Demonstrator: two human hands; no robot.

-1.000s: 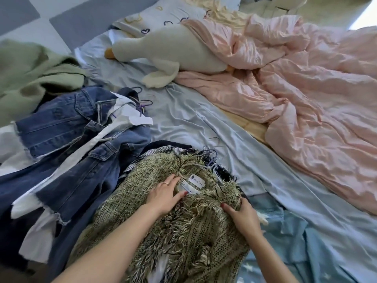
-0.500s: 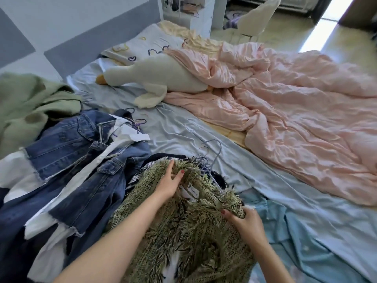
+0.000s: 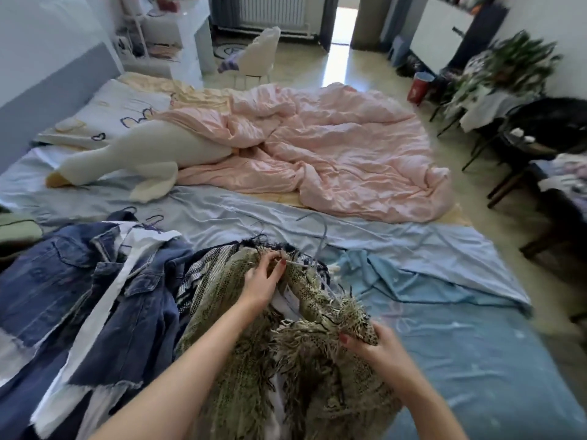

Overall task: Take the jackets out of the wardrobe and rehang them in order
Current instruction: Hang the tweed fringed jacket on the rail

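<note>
A green fringed tweed jacket [image 3: 305, 369] lies on the bed in front of me, on a pale blue hanger [image 3: 320, 239] whose hook sticks up past the collar. My left hand [image 3: 265, 279] pinches the jacket's collar beside the hanger neck. My right hand [image 3: 378, 347] grips the jacket's fringed right shoulder. To the left lie denim jackets [image 3: 104, 296] with white trim, piled with a black-and-white woven jacket [image 3: 203, 274] half under the green one.
The blue bedsheet [image 3: 460, 360] stretches right. A pink duvet [image 3: 333, 154] and a white goose plush [image 3: 143, 154] lie at the far side. A green garment [image 3: 16, 230] sits at the left edge. Chairs and a dark table [image 3: 540, 147] stand on the right.
My view has tilted up to show the room. My left hand slid up to the collar at the hanger. My right hand has lifted and bunched the jacket's shoulder.
</note>
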